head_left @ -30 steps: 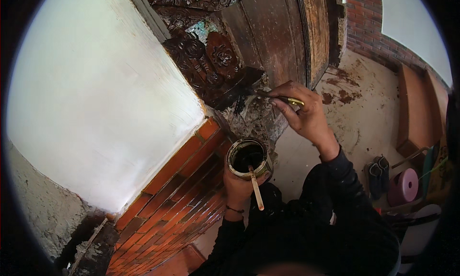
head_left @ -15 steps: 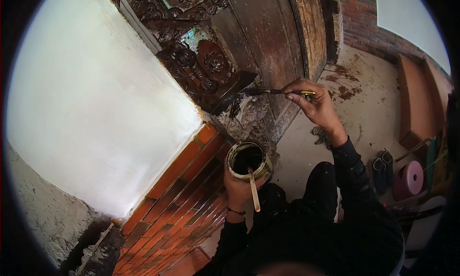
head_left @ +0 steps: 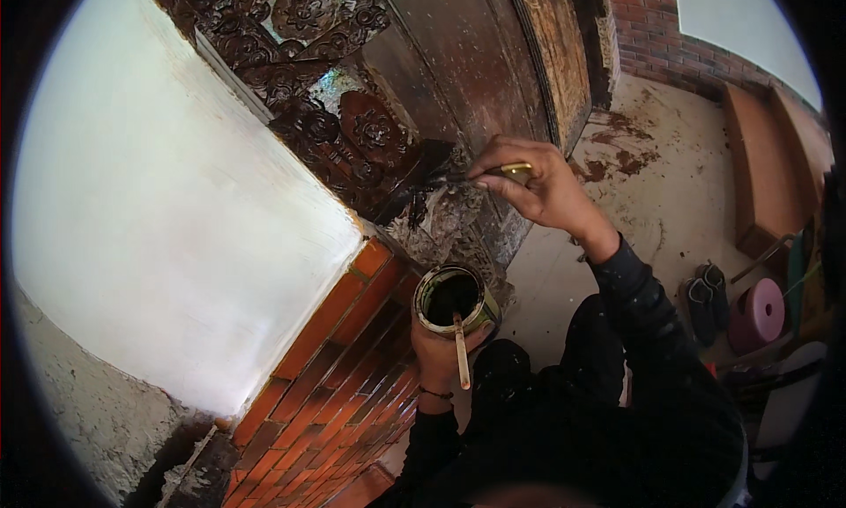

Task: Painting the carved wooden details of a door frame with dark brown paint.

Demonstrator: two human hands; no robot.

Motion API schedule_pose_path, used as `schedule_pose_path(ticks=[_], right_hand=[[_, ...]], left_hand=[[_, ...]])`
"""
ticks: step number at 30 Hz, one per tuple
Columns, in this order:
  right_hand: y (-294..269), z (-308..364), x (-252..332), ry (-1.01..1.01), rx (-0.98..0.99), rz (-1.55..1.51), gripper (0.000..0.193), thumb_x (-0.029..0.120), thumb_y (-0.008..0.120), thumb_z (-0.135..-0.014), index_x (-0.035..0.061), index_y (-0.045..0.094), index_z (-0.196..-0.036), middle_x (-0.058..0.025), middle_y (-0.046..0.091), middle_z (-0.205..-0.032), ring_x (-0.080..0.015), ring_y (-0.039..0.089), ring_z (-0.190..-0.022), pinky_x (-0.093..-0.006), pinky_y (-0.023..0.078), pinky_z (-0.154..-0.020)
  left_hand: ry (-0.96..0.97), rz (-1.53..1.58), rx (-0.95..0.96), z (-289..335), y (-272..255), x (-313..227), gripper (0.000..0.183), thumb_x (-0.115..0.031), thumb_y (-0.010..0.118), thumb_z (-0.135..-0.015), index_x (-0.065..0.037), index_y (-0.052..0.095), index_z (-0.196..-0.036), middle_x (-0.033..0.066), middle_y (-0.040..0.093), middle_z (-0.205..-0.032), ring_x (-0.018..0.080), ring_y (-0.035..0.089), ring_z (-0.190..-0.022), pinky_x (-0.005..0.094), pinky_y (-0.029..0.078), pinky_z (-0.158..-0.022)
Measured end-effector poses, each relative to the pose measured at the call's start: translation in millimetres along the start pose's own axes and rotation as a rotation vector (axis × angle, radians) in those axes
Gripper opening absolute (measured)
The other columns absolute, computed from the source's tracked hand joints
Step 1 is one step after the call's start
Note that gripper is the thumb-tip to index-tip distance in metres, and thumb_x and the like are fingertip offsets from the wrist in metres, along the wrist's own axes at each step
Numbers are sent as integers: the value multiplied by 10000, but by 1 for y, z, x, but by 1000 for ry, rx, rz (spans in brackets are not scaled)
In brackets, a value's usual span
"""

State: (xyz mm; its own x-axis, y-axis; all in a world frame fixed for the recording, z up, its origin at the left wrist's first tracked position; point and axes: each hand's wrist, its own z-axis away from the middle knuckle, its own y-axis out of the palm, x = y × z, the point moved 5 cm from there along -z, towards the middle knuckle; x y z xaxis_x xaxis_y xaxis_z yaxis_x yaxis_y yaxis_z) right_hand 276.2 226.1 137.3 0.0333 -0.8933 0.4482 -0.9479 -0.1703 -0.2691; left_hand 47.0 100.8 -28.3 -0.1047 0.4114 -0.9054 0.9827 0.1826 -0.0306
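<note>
My left hand (head_left: 434, 349) is wrapped round a paint can (head_left: 490, 316), mouth upward, with dark liquid inside. A wooden stick (head_left: 463, 360) leans out over the can's rim toward me. Between the fingers and thumb of my right hand (head_left: 545, 186) is a paintbrush (head_left: 516, 168), its yellowish handle end showing. Its dark bristles reach left to the lower edge of the carved dark-brown woodwork (head_left: 374, 129); whether they touch is hard to tell. Below that edge lies a rough, dark-smeared base (head_left: 441, 222).
A white wall (head_left: 185, 208) and glossy orange-brown brickwork (head_left: 326, 367) stand at the left. Beyond my right hand is a wooden door (head_left: 555, 50). Brown stains (head_left: 626, 147) mark the floor. At the right are shoes (head_left: 705, 305), a pink stool (head_left: 756, 317) and brown boards (head_left: 762, 164).
My right hand has moved left with the paintbrush, toward the lower edge of the carving. The left hand holds the can almost as before. The whole view has shifted slightly.
</note>
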Motion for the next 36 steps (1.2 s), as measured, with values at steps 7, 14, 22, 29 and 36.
schedule_pose_path(ticks=[7,14,22,29,36], right_hand=[[-17,15,-22,90,-60,33,121,76,756,-1018,9,767,-1118,-123,767,-1061,-243,763,-1006,-398,610,-857],[0,39,-18,48,-173,75,86,63,771,-991,17,767,-1063,-113,760,-1043,-255,737,-974,-401,579,-860],[13,53,0,-60,-29,247,116,24,787,-938,40,775,-1052,-114,754,-1063,-312,730,-1010,-435,588,-869],[9,42,6,-48,10,411,162,23,799,-904,81,780,-1054,-96,743,-1114,-315,720,-1004,-429,588,-856],[18,44,19,-131,23,359,340,-11,798,-801,133,761,-1108,-60,690,-1044,-294,701,-1000,-424,616,-816]], left_hand=[[115,-140,1,3,-9,8,975,-105,1023,-702,19,478,-1502,198,612,-1440,293,668,-1278,424,650,-1030],[13,46,-34,4,-6,9,1012,-195,1049,-681,21,484,-1493,191,611,-1443,291,662,-1282,438,646,-1037],[4,-136,-48,6,-15,15,966,-142,1034,-687,17,502,-1478,191,624,-1425,299,670,-1270,466,641,-1048],[1,24,-36,6,-7,4,962,-157,1035,-686,9,514,-1478,190,642,-1409,305,665,-1291,437,633,-1042],[-12,1,-44,10,-6,3,979,-175,1029,-699,10,496,-1500,184,608,-1461,293,647,-1309,461,621,-1066]])
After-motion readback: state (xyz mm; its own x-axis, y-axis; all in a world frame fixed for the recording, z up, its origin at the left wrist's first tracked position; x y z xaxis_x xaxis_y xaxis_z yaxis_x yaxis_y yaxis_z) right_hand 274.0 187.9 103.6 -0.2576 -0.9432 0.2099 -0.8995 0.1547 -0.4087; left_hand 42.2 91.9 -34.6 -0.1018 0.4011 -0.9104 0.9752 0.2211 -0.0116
